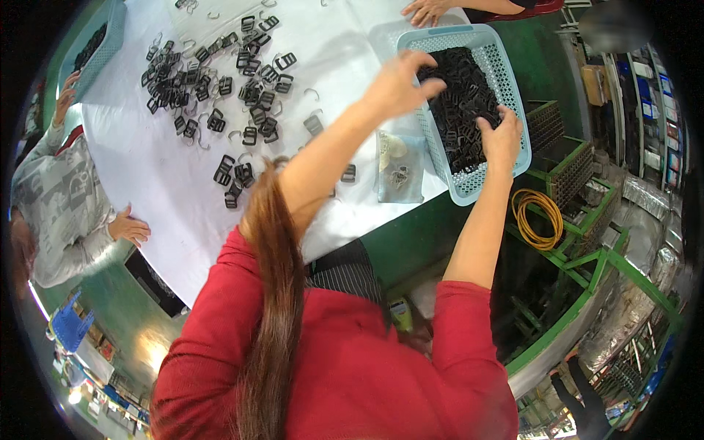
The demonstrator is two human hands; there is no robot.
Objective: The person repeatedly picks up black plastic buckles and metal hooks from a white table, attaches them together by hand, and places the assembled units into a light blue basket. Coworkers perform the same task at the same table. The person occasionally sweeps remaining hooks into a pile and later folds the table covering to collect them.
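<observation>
A light blue plastic basket at the table's right side holds a heap of small black plastic buckles. My left hand is over the basket's left rim, slightly blurred, with its fingers apart and nothing seen in them. At the basket's right side my right hand reaches in, thumb and fingers apart, its tips by the black pieces. More black buckles lie scattered over the white tabletop, mixed with thin curved metal hooks. A clear plastic bag with small items rests beside the basket.
At the left a co-worker in a grey patterned top has one hand on the table edge and another at a second blue basket. Another person's hand rests at the far edge. Green metal racks with a coiled orange hose stand at right.
</observation>
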